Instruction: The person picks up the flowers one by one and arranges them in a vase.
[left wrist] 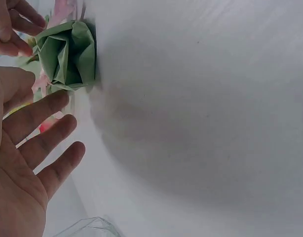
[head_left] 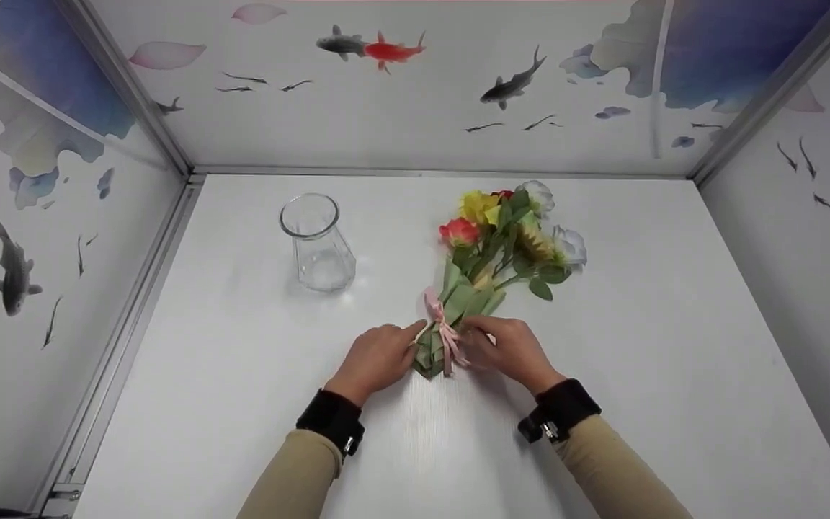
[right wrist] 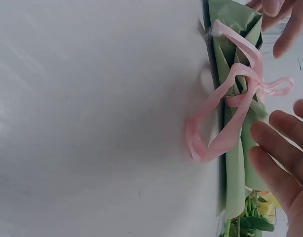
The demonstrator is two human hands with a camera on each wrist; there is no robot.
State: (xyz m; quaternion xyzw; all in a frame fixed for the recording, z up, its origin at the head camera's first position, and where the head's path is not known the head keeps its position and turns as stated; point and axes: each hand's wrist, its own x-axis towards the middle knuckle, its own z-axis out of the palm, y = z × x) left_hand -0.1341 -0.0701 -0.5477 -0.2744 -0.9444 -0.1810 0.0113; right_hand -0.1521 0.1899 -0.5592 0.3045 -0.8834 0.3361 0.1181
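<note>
A bouquet of artificial-looking flowers lies on the white table in green wrapping paper. A pink ribbon is tied round the wrap, its bow and long tails loose in the right wrist view. My left hand is beside the left of the wrap's lower end; its fingers are spread and nearly straight, one at the paper's edge. On the other side, my right hand is beside the ribbon, with relaxed fingers close to the paper. Neither hand visibly grips anything.
A clear glass vase stands upright at the back left of the table. White panels printed with fish enclose the back and both sides. A metal rail runs along the left edge.
</note>
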